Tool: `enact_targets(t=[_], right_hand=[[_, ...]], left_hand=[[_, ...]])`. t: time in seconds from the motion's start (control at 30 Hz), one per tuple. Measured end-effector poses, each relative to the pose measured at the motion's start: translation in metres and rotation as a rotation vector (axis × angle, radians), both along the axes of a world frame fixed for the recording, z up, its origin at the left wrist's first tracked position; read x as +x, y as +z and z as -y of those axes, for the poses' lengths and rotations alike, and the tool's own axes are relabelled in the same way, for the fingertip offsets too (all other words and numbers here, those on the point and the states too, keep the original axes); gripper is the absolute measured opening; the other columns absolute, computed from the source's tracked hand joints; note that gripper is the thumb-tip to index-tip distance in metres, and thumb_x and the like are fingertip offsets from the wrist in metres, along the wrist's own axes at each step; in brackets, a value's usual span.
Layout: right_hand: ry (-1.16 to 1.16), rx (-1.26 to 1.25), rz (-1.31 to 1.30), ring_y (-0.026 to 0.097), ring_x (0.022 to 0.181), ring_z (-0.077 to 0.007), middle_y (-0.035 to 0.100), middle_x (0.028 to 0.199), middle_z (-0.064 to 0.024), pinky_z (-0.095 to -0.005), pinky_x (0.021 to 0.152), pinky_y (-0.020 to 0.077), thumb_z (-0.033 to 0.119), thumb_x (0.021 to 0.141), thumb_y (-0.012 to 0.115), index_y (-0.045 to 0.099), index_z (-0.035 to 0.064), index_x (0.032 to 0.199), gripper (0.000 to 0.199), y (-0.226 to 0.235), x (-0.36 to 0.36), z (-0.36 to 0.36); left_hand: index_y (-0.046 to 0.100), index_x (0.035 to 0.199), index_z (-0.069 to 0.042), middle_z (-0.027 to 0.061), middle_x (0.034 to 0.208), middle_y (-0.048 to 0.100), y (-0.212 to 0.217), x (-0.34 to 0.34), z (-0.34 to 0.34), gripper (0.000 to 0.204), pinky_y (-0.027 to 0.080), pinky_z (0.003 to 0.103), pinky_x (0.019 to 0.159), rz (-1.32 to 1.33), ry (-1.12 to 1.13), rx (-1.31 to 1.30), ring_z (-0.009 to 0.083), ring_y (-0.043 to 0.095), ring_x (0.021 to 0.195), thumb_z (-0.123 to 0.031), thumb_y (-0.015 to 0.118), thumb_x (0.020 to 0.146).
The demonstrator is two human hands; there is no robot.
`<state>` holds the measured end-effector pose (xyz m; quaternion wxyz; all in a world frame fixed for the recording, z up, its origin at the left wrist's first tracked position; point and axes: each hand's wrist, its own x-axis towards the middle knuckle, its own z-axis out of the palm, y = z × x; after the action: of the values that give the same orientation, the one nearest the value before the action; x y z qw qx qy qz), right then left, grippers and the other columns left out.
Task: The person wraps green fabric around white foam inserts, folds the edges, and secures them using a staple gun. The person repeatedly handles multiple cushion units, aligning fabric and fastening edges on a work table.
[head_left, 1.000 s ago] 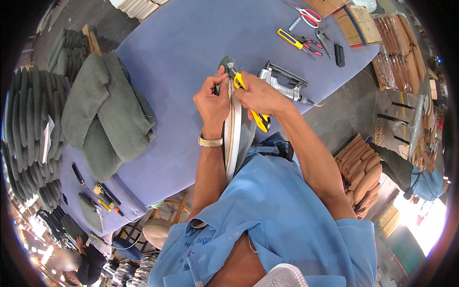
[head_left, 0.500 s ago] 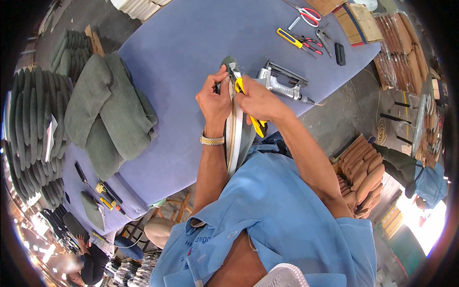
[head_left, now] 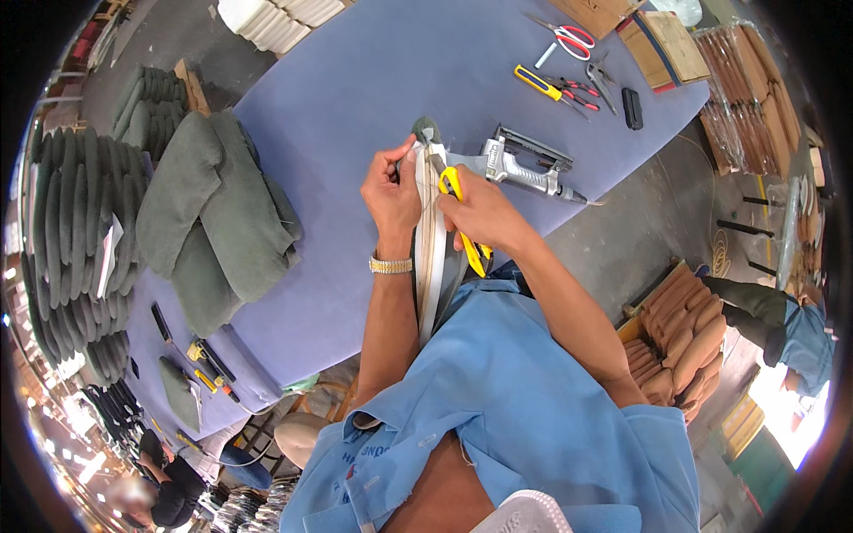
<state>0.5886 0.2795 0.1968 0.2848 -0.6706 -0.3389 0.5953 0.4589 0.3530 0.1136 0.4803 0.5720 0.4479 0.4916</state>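
A long grey-green upholstered piece [head_left: 428, 258] stands on edge between my arms, its pale underside edge facing up and its near end against my body. My left hand [head_left: 391, 194] pinches the fabric at the far end, thumb and fingers pressed together. In my right hand [head_left: 484, 209] is a yellow utility knife [head_left: 451, 184], its blade against the pale edge just beside my left fingertips. The blade's tip is hard to make out. A silver staple gun [head_left: 524, 169] lies on the blue-covered table [head_left: 329, 133], to the right of my right hand.
Scissors [head_left: 573, 42], a yellow-handled screwdriver [head_left: 538, 82], red-handled pliers [head_left: 577, 89] and a black block [head_left: 632, 105] lie at the far right. Grey-green padded pieces [head_left: 227, 213] are piled at left. Brown cushions [head_left: 680, 329] stand to my right. Other people work nearby.
The knife and my right hand have drawn slightly toward me along the pale edge. My left hand keeps its pinch near the far end. The whole view has shifted a little.
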Motion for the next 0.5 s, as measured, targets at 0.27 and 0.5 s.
enact_targets(t=[0.27, 0.5], right_hand=[[-0.246, 0.138, 0.194, 0.073, 0.065, -0.0295, 0.072, 0.088, -0.0175, -0.0423, 0.064, 0.0575, 0.028, 0.096, 0.064, 0.059, 0.0009, 0.11, 0.031, -0.019, 0.066, 0.003], [-0.047, 0.082, 0.752, 0.066, 0.105, -0.0488, 0.071, 0.109, -0.0267, -0.0572, 0.09, 0.0508, 0.031, 0.093, 0.061, 0.061, 0.0062, 0.122, 0.039, -0.1, 0.128, -0.007]], left_hand=[[0.069, 0.108, 0.004, 0.0104, 0.104, 0.077, 0.005, -0.004, 0.004, 0.012, 0.053, 0.022, 0.072, -0.053, 0.046, -0.025, 0.0065, 0.067, 0.085, -0.004, 0.067, 0.1], [0.07, 0.118, 0.004, 0.0123, 0.106, 0.076, 0.037, -0.002, 0.006, 0.025, 0.056, 0.03, 0.084, -0.164, -0.023, -0.161, 0.0168, 0.071, 0.096, -0.01, 0.071, 0.097]])
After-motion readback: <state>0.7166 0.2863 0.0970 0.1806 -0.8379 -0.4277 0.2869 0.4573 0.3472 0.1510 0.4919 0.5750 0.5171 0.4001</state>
